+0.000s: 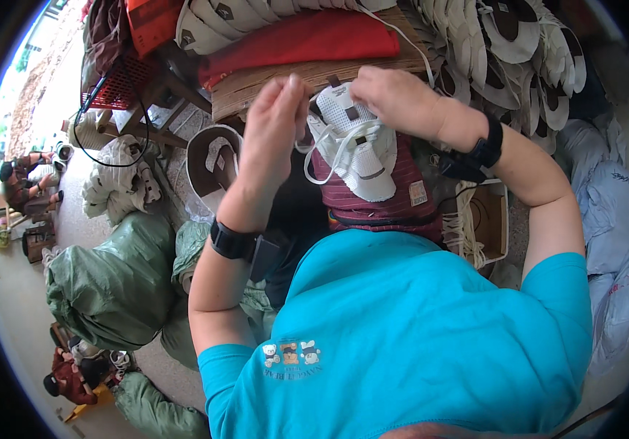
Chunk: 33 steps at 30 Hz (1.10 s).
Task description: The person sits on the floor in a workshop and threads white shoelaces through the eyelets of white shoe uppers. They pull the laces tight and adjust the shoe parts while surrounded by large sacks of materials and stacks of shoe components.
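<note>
A white shoe upper [373,175] with grey-brown trim rests on my lap, over a maroon striped cloth [336,197]. A white shoelace [339,162] loops loosely across its front. My left hand [279,121] is raised just left of the upper, fingers closed in a pinch; what they hold is hidden. At the upper's far right edge, my right hand [391,95] has its fingers curled closed, with their tips turned away from view. Whether either hand grips the lace cannot be made out.
A wooden bench [256,91] ahead carries red cloth [300,44] and a row of shoe uppers [249,22]. More uppers [505,44] hang at far right. Beside me stand a box with laces [494,219] and green sacks [117,278]. Other people [73,377] sit at left.
</note>
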### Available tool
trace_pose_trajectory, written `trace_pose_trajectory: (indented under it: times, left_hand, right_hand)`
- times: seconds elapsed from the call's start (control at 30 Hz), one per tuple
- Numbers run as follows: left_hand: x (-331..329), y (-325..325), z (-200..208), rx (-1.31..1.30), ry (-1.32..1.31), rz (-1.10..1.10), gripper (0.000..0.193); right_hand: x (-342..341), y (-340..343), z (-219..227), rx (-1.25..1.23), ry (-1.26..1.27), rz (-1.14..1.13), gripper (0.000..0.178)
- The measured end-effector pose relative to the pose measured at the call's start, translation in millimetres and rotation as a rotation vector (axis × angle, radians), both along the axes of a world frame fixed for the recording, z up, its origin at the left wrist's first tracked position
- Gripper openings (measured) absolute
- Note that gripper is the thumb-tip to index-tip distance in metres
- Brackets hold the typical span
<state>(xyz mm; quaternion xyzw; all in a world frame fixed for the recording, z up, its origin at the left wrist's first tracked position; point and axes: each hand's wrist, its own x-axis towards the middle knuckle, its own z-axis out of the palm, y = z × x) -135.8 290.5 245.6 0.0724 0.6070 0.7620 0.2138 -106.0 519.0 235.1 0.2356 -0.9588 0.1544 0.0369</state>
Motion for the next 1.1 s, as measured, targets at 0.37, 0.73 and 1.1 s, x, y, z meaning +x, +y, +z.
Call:
trace_pose_trajectory:
  times: [0.37,0.73,1.1]
  left_hand:
    - [28,18,-50,-0.770,0.720,0.089,0.013]
    - [30,27,-59,-0.719,0.675,0.122,0.017]
    - [32,31,-55,-0.719,0.603,0.123,0.022]
  right_hand:
    - [17,-12,-10,0.028,0.194,-0.068,0.008]
    - [24,-27,-6,0.094,0.073,-0.145,0.011]
    - [15,-20,-23,-0.293,-0.033,-0.256,0.011]
